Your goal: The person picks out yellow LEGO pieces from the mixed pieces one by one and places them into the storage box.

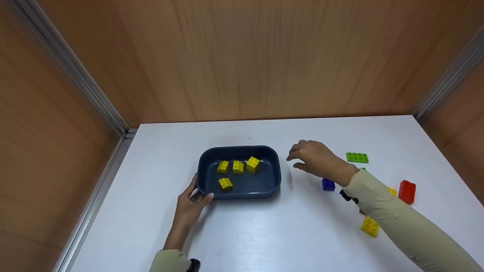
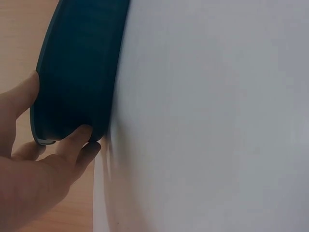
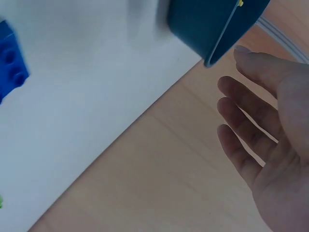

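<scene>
A dark blue rectangular tray (image 1: 253, 185) holds several yellow toy bricks (image 1: 253, 164) in the head view. My left hand (image 1: 190, 206) grips the tray at its near left corner, thumb on one side and fingers on the other. The left wrist view shows the thumb and fingertips pressed to the outer walls of the tray (image 2: 79, 63). Just past the tray's right end my right hand (image 1: 315, 156) hovers, holding nothing. In the right wrist view the right hand (image 3: 280, 121) has its fingers spread and loosely bent beside the tray's corner.
Right of the tray lie a green brick (image 1: 357, 157), a blue brick (image 1: 328, 185), a red brick (image 1: 407, 192) and a yellow brick (image 1: 369, 226). The right forearm partly hides other bricks. Wooden panels (image 1: 242, 64) bound the white table (image 1: 242, 234) at the back and sides.
</scene>
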The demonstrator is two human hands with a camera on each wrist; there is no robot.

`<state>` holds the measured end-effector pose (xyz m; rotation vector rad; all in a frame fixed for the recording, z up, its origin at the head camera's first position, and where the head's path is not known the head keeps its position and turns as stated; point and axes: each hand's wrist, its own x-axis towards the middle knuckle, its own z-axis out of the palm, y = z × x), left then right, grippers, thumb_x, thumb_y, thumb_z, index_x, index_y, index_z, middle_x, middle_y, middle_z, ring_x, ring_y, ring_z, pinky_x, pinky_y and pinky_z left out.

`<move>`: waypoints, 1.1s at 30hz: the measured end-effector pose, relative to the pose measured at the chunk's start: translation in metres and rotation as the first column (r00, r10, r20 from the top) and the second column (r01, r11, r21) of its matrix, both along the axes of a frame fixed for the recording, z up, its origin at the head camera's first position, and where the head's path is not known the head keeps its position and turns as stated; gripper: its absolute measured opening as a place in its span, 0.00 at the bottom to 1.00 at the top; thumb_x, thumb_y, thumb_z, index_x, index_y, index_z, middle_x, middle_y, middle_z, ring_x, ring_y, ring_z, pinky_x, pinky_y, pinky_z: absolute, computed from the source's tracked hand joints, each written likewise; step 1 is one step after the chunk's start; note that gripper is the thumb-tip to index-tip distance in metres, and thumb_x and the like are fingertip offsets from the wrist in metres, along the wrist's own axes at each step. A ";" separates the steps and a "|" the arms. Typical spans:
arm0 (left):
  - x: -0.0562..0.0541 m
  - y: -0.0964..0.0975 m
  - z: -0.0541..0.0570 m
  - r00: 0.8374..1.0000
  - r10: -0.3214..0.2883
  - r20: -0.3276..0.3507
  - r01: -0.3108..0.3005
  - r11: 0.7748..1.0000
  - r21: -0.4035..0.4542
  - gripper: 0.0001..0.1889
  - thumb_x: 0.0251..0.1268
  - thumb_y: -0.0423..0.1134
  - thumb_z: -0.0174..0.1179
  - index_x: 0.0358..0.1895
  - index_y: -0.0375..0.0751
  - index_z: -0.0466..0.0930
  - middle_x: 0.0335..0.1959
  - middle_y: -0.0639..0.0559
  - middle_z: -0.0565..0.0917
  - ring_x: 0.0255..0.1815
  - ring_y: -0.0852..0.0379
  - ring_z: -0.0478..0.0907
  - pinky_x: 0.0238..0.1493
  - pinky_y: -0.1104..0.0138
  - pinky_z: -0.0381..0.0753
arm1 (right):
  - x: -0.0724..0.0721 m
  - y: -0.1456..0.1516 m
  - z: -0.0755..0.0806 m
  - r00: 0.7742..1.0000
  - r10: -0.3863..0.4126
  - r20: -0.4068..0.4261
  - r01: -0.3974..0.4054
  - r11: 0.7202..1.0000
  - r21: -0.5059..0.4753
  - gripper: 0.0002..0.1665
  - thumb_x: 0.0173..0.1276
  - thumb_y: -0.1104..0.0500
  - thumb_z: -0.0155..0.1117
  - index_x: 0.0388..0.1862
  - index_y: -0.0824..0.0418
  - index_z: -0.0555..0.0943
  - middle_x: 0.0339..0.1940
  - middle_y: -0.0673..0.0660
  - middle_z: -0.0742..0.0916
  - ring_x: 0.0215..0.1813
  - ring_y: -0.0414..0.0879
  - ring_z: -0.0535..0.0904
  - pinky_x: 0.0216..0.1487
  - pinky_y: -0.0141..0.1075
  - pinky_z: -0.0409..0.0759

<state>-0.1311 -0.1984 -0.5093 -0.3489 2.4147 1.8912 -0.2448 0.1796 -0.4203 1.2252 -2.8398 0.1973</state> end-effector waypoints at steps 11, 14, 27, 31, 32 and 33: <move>0.000 0.000 -0.002 1.000 -0.007 -0.014 0.008 1.000 0.014 0.47 0.70 0.33 0.70 0.87 0.47 0.53 0.85 0.34 0.56 0.81 0.31 0.61 0.75 0.52 0.71 | 0.009 0.055 -0.010 0.992 -0.123 0.009 0.123 0.991 -0.044 0.18 0.60 0.67 0.83 0.49 0.60 0.93 0.49 0.59 0.92 0.52 0.57 0.87 0.55 0.52 0.88; 0.001 0.000 -0.002 1.000 -0.006 -0.011 0.006 1.000 0.022 0.47 0.70 0.32 0.70 0.87 0.48 0.53 0.85 0.34 0.56 0.81 0.31 0.61 0.74 0.52 0.72 | 0.011 0.066 -0.012 0.988 -0.150 0.019 0.151 0.988 -0.037 0.18 0.60 0.67 0.83 0.50 0.60 0.92 0.49 0.59 0.92 0.53 0.57 0.87 0.56 0.53 0.88; 0.000 -0.001 -0.003 1.000 -0.004 0.011 0.004 1.000 0.009 0.47 0.71 0.33 0.69 0.87 0.50 0.53 0.86 0.36 0.54 0.82 0.33 0.60 0.75 0.51 0.71 | 0.023 0.104 -0.019 0.964 -0.259 0.066 0.261 0.965 -0.031 0.20 0.61 0.66 0.82 0.53 0.61 0.91 0.52 0.61 0.91 0.56 0.60 0.86 0.56 0.57 0.87; 0.001 0.000 -0.001 1.000 -0.001 0.011 0.001 1.000 0.011 0.46 0.71 0.33 0.69 0.87 0.50 0.53 0.86 0.36 0.54 0.82 0.33 0.60 0.75 0.51 0.71 | 0.028 0.114 -0.023 0.955 -0.285 0.084 0.289 0.957 -0.029 0.21 0.61 0.67 0.81 0.54 0.61 0.91 0.53 0.62 0.91 0.57 0.62 0.85 0.56 0.59 0.86; 0.001 -0.001 0.000 1.000 -0.002 0.009 0.002 1.000 0.012 0.46 0.71 0.33 0.69 0.87 0.50 0.53 0.86 0.35 0.54 0.82 0.32 0.60 0.75 0.51 0.71 | 0.029 0.116 -0.024 0.954 -0.288 0.083 0.291 0.956 -0.031 0.21 0.61 0.67 0.81 0.54 0.61 0.91 0.53 0.62 0.91 0.57 0.62 0.85 0.56 0.59 0.86; 0.001 -0.001 0.000 1.000 -0.002 0.006 0.002 1.000 0.013 0.46 0.71 0.33 0.69 0.87 0.50 0.53 0.86 0.35 0.54 0.82 0.32 0.60 0.75 0.51 0.71 | 0.030 0.119 -0.024 0.954 -0.289 0.079 0.292 0.956 -0.034 0.21 0.61 0.67 0.82 0.54 0.61 0.91 0.53 0.62 0.91 0.57 0.62 0.85 0.56 0.59 0.86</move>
